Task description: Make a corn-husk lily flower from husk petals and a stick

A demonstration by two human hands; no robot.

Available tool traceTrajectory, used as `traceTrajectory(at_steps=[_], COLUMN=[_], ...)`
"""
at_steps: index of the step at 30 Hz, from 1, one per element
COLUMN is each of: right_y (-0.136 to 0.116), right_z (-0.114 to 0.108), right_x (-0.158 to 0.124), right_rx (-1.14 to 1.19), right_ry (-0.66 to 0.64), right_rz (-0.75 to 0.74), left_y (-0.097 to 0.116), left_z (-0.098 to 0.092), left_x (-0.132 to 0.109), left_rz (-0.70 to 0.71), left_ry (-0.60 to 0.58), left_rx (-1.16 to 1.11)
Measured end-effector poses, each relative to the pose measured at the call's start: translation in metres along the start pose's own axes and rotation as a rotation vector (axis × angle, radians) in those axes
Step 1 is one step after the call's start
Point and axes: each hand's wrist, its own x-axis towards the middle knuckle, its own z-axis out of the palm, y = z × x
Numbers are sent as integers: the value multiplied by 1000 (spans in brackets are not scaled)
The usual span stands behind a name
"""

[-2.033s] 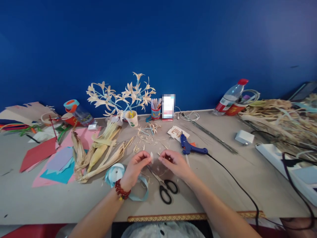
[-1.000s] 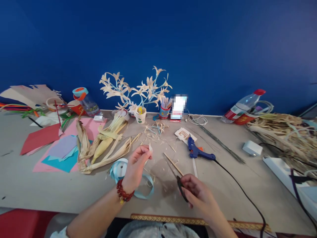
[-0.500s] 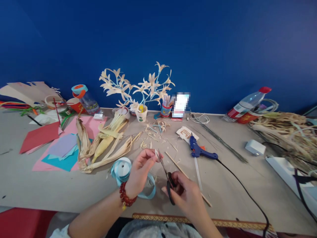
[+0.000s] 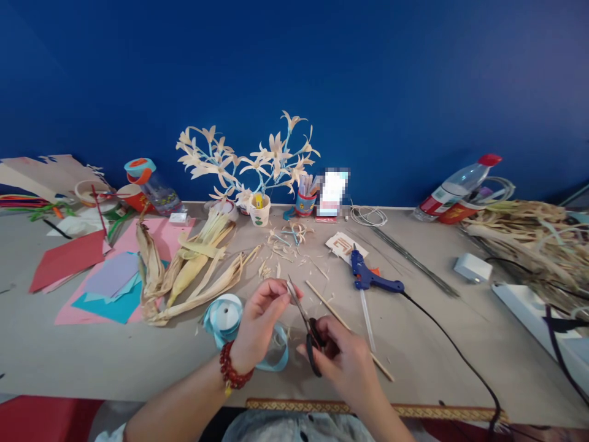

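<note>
Between the fingertips of my left hand (image 4: 264, 310) is a small pale piece, probably corn husk, mostly hidden by the fingers. My right hand (image 4: 345, 356) grips black-handled scissors (image 4: 314, 344), their blades pointing up and left to the pale piece at my left fingertips. Beneath my left hand lies a roll of light blue ribbon (image 4: 225, 314), with a loose loop trailing to the right. A thin wooden stick (image 4: 331, 309) lies on the table just beyond the scissors. Small husk scraps (image 4: 276, 270) are scattered ahead of my hands.
Dried corn husks (image 4: 193, 276) and coloured paper (image 4: 115, 276) lie left. Husk flowers (image 4: 276, 150) stand in a white cup (image 4: 260, 212) by the wall. To the right are a blue glue gun (image 4: 368, 276) with its cord, wires (image 4: 418, 264) and a power strip (image 4: 529, 313).
My view has shifted slightly. Both hands stay almost in place, with the scissor blades still at the pale piece.
</note>
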Motion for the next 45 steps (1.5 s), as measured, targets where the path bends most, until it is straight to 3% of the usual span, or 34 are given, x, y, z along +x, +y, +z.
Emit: traceTrajectory(at_steps=[45], right_y=[13], right_z=[0], right_x=[-1], right_rx=[-7], right_ry=[30], right_rz=[-69], left_y=[-1], left_z=[-2], left_x=[2], left_rz=[20], left_ry=[-27], left_rx=[-30])
